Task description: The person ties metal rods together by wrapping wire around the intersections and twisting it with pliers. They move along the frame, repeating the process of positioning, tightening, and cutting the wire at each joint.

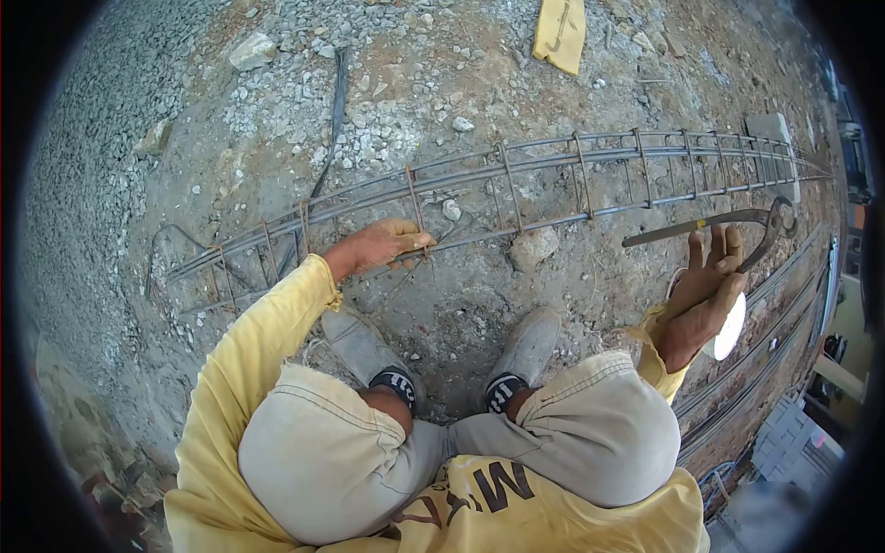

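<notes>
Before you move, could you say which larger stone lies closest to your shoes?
The rounded stone by the near edge of the steel cage; the other larger stones lie farther off.

My left hand pinches the near bar of the rebar cage, right at a crosswise stirrup. My right hand holds the pincers with their handles spread, near the cage. A rock sits beside the near bar.
</notes>
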A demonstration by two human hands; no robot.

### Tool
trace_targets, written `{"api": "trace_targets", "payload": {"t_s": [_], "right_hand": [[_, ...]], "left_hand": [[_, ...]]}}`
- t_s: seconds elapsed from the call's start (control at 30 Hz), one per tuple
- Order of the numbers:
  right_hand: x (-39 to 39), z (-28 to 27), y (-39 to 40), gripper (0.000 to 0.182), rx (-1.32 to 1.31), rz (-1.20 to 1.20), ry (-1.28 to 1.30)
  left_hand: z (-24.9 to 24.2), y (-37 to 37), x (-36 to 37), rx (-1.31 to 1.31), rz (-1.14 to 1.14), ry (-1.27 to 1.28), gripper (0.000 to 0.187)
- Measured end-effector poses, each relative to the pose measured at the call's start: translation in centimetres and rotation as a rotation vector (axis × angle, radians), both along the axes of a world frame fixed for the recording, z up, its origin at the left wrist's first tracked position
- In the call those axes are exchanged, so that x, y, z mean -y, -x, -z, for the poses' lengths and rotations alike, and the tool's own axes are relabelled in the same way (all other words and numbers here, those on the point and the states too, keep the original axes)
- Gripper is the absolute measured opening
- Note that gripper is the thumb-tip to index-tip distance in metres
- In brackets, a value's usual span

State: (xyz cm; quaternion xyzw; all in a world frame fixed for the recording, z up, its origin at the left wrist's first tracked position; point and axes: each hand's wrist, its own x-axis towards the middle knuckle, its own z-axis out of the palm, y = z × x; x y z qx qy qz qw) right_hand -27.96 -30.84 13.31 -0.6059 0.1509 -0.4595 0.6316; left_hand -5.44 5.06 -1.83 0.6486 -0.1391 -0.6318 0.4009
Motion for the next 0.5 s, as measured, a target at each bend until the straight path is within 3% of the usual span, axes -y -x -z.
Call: {"api": "trace_targets", "payload": {"t_s": [0.13, 0.23, 0.27, 0.33, 0.5], "right_hand": [[-0.9, -4.9, -3.4, 0.034, 0.141, -0.365, -0.109], [-0.5, -3.8, -4.0, 0.031, 0.052, -0.468, -0.313], [-1.5, -3.0, -3.9, 0.026, -0.16, -0.292, -0.205], [-4.1, -1.0, -3.9, 0.024, -0.411, -0.334, -0.277], [-11.2, 4.5, -3.3, 0.034, -0.876, -0.98, -0.355]], "left_hand": [[0.0, 0.1, -0.2, -0.012, -0.01, 0.052, 0.043], [-1.3, 0.4, -0.1, 0.09, -0.006, 0.02, 0.043], [-1.3, 0.5, -0.1, 0.092, -0.003, 0.008, 0.043], [-1.1, 0.4, -0.3, 0.098, 0.001, -0.02, 0.044], [-0.5, 0.1, -0.5, 0.005, -0.03, 0.007, 0.046]]}}
